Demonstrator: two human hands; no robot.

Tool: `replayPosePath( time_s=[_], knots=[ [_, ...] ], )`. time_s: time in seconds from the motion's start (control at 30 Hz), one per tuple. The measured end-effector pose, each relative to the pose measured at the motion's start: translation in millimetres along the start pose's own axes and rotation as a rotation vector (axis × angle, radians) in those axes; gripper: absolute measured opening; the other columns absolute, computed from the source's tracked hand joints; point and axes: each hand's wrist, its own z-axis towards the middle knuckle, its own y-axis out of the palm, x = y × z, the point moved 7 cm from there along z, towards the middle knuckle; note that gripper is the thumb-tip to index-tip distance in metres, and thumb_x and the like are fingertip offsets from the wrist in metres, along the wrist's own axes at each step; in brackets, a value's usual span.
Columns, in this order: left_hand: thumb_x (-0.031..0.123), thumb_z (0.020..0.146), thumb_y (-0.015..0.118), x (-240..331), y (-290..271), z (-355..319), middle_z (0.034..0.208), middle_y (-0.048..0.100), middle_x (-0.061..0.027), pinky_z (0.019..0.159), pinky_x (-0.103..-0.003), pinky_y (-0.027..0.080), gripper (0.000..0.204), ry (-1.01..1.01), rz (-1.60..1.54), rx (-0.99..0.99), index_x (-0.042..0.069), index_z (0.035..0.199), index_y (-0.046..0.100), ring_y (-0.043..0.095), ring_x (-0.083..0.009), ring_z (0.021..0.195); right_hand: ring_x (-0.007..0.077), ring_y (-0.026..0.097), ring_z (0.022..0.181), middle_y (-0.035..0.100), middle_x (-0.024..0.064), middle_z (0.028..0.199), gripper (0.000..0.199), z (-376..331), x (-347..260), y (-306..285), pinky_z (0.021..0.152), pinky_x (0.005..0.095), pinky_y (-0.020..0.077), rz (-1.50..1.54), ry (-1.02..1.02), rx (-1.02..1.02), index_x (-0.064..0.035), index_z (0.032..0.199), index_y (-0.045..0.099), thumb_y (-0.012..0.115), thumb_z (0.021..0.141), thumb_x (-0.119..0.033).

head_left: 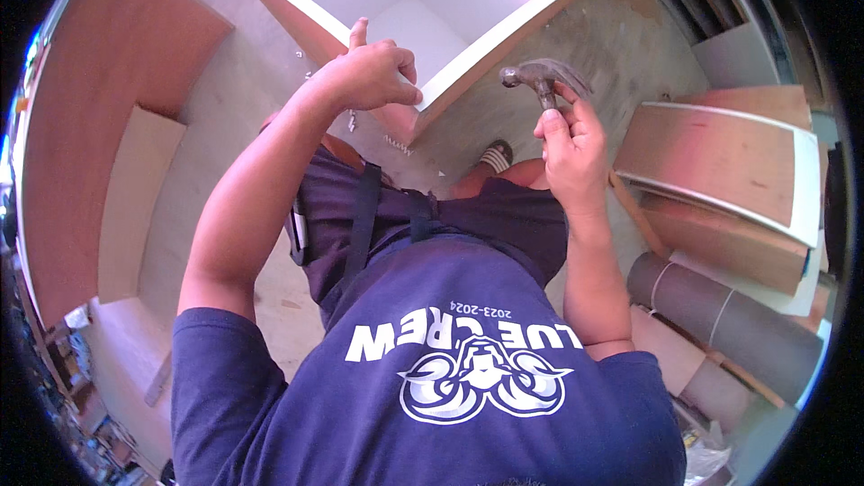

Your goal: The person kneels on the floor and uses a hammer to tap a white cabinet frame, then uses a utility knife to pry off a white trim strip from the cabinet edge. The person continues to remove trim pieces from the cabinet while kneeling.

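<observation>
1. Nearest the camera is the person's own torso in a dark blue shirt (432, 378) with a white printed emblem, and below it dark shorts with a strap running across the lap.
2. The right hand (571, 148) is raised in front of the body, its fingers (551, 126) curled tight round the handle of a claw hammer (543, 79). The metal head stands up above the fist, well clear of any board, with the striking face to the left and the claw to the right.
3. The left hand (373, 72) is lifted to about the same height. Its fingers are folded into a loose fist with the thumb sticking upward, and it rests at the front edge of the cabinet. Whether something small is pinched inside the fist cannot be told.
4. Just beyond both hands lies an open white cabinet box (468, 58), its opening facing up toward the camera. Its inside shows plain white panels and nothing lies in it. The outer side face near the left hand is reddish brown.
5. A sandalled foot (495, 156) shows on the floor (621, 45) between the cabinet and the right hand.
6. To the right, well apart from the hammer, lie stacked wooden panels with pale edging (720, 162), and nearer the lower right a grey roll of sheet material (720, 310).
7. Along the left stands a large brown board (99, 108) with a lighter plywood piece (135, 198) against it.
</observation>
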Motion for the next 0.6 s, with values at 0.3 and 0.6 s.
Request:
replayPosePath(
  time_s=[0.3,0.6],
  knots=[
    [0.042,0.085,0.067,7,2,4,0.095,0.066,-0.0158,0.122,-0.054,0.000,0.036,-0.111,0.054,0.069,0.006,0.091,0.072,0.064,-0.0300,0.106,0.0049,0.041,0.043,0.049,-0.0028,0.065,0.024,-49,93,-46,0.037,0.0206,0.0337,0.323,0.496,-0.139,-0.0093,0.110,0.059,0.057,0.101,-0.031],
    [0.040,0.093,0.057,-18,-6,5,0.110,0.068,-0.0179,0.115,-0.065,0.020,0.037,-0.099,-0.190,0.281,0.009,0.103,0.073,0.028,-0.0447,0.143,0.0075,0.040,0.040,0.047,-0.0008,0.063,0.018,-119,179,-68,0.035,0.0236,0.0346,0.587,0.796,-0.066,-0.0115,0.107,0.054,0.054,0.102,-0.029]
  ],
)
